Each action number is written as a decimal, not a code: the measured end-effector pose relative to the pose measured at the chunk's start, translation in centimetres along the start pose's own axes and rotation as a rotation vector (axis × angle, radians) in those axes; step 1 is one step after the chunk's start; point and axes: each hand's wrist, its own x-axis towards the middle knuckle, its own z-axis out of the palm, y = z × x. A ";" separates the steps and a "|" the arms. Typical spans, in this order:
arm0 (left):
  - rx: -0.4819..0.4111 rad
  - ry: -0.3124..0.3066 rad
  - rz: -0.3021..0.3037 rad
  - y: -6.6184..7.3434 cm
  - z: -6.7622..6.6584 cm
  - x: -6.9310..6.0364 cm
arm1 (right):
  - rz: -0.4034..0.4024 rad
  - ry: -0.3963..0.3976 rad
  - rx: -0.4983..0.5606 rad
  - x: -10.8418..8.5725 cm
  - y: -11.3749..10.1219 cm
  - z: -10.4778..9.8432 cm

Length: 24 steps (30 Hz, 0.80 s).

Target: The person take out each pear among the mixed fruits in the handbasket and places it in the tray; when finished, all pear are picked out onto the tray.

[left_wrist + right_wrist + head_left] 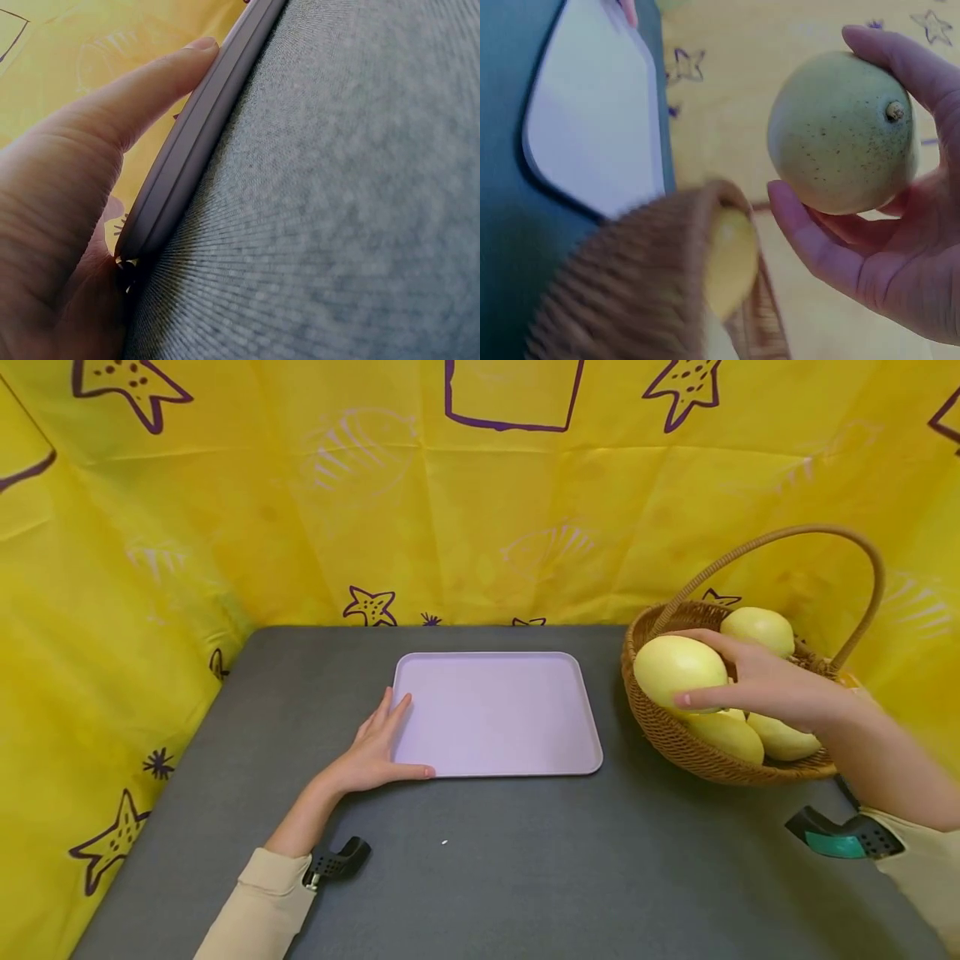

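Observation:
In the head view my right hand [780,685] grips a pale yellow melon [678,670] over the left side of a brown wicker basket [651,725]. The right wrist view shows thumb and fingers round the melon [840,135], its stem stub and dark specks facing the camera. Several more yellow melons sit in the basket, one melon [757,631] at its back. My left hand [371,762] rests at the near left corner of a lilac tray [495,714], fingers spread. Its thumb lies straight along the tray's rim [199,127] in the left wrist view.
The basket's tall arched handle [817,529] rises above the melons. A dark grey tabletop [487,877] lies under tray and basket. Behind it hangs a yellow patterned cloth [480,527]. A tiny white speck [444,842] lies in front of the tray.

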 end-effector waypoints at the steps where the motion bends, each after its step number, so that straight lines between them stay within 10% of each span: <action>1: 0.001 -0.001 0.001 0.0 0.0 0.0 | 0.001 0.000 0.010 0.0 -0.2 0.4; 24: -0.006 -0.001 -0.005 0.1 0.0 -0.1 | 0.006 -0.049 0.811 8.3 -3.3 12.5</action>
